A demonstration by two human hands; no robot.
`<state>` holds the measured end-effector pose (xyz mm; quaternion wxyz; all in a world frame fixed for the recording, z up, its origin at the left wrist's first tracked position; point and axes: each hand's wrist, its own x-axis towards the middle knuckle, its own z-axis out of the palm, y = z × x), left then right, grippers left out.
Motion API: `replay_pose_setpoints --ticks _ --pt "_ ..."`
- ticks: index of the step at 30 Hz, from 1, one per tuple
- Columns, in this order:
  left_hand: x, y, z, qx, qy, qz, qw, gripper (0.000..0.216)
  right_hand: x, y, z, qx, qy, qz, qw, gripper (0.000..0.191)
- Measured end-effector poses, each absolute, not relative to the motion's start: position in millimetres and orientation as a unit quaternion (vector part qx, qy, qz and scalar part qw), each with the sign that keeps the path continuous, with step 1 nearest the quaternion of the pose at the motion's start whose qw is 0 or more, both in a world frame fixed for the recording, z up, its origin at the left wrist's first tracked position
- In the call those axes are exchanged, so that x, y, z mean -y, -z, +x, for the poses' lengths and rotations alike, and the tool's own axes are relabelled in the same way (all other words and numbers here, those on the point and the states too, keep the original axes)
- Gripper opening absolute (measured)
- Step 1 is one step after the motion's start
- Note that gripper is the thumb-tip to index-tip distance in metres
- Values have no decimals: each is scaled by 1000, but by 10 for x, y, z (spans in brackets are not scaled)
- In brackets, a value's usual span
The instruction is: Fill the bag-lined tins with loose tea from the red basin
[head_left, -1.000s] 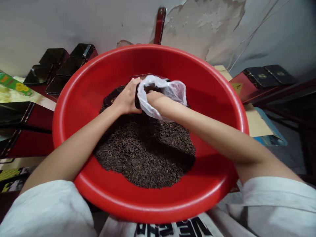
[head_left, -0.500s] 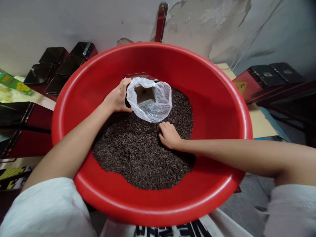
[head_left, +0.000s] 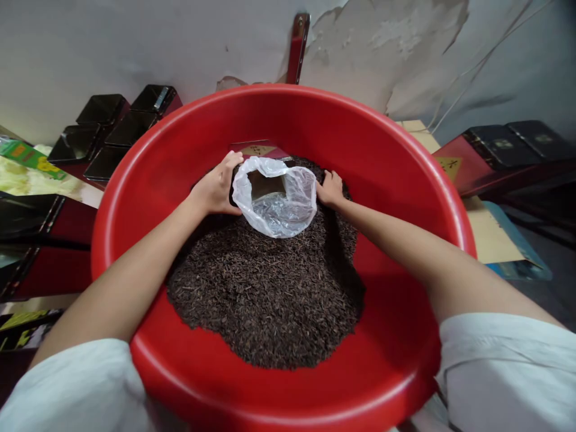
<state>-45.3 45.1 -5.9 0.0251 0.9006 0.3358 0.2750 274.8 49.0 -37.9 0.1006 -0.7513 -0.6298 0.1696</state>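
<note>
A big red plastic basin (head_left: 405, 180) holds a heap of dark loose leaves (head_left: 265, 294). At the heap's far side stands a dark box lined with a clear plastic bag (head_left: 276, 201), its mouth open upward. My left hand (head_left: 218, 187) grips the left side of the box and bag. My right hand (head_left: 330, 187) lies knuckles-up on the leaves at the bag's right edge. Its fingers are curled together, and what is under them is hidden.
Black square tins (head_left: 105, 129) sit in red trays at the back left, and more tins (head_left: 517, 141) on a red box at the right. A red handle (head_left: 298, 48) leans on the peeling wall. Flat cardboard (head_left: 486, 231) lies right of the basin.
My right hand came out of the bag, dropped onto the leaves in front of it, then moved up to the bag's right edge. My left hand stayed on the box.
</note>
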Motion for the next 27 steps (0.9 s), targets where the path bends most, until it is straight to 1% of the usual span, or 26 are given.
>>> replay_pose_setpoints --ticks 6,10,16,20,22,24,27 --pt "-449 117 -447 -316 -267 910 -22 112 -595 380 2806 674 -205 -707 58 86" --pt "-460 140 -454 -284 -268 918 -65 112 -555 281 2894 691 -245 -680 23 90" --pt "-479 125 -453 -304 -253 917 -39 117 -297 221 3009 695 -335 -635 -33 92" --pt "-479 113 -432 -307 -255 917 -19 113 37 108 2982 696 -386 -604 -47 95" --pt "-464 95 -415 -318 -248 915 -4 107 219 6 2927 697 -412 -585 -46 93" --pt "-449 74 -396 -328 -244 913 6 103 400 -105 2852 691 -427 -581 -48 82" --pt "-442 59 -371 -325 -261 909 -8 106 661 -246 2729 662 -449 -598 -50 65"
